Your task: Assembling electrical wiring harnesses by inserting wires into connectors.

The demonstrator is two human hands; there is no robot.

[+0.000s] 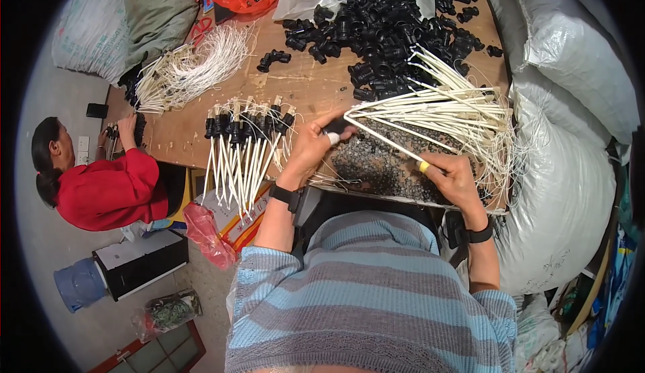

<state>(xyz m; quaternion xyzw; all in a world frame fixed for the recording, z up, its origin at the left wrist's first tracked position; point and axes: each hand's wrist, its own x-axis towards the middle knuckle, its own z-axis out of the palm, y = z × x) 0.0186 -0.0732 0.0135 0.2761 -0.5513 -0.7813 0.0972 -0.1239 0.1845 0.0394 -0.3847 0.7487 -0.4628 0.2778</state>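
My left hand (313,146), with a white wrap on one finger, is closed on a small black plastic part (334,126), mostly hidden by the fingers. My right hand (454,177) grips the lower end of a white sleeved wire (388,140); yellow tape is round a finger. That wire slants up and left to beside the black part; whether they join cannot be seen. Right behind it lies a pile of white sleeved wires (437,108) with thin loose ends. Beneath my hands spread many small dark and clear pieces (383,165).
Black plastic fittings (383,37) are heaped at the table's back. Wires with black fittings (245,128) hang over the front edge at left. A white wire bundle (191,71) lies farther left, near a co-worker in red (111,188). Full white sacks (564,192) crowd the right side.
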